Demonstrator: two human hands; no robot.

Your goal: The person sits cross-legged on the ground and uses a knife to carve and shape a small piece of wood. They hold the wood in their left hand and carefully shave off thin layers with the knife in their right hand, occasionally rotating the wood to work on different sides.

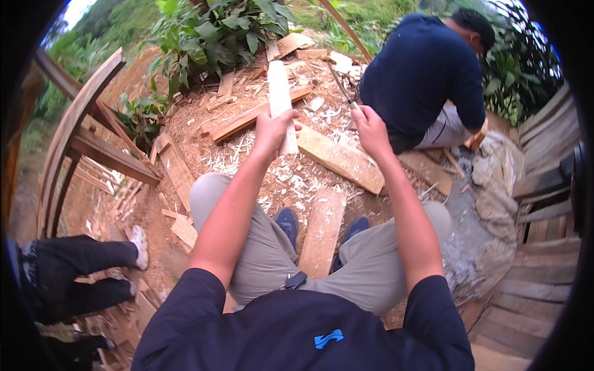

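My left hand (274, 131) is closed around the lower part of a long, pale, whittled piece of wood (279, 86), which stands nearly upright with its rounded end pointing away from me. My right hand (373, 131) grips the handle of a knife (341, 84); its thin dark blade points forward and slightly left. The blade is apart from the wood. Beneath my hands lie a thick board (346, 162) and many white shavings (294, 180). Another board (323, 229) runs between my shoes.
A person in a dark blue top (416, 68) crouches close at the right front. Another person's legs (93, 266) are at the left, beside a curved wooden frame (77, 133). Leafy plants (207, 43) grow ahead. Stacked planks (538, 278) and a crumpled sheet (498, 179) lie at right.
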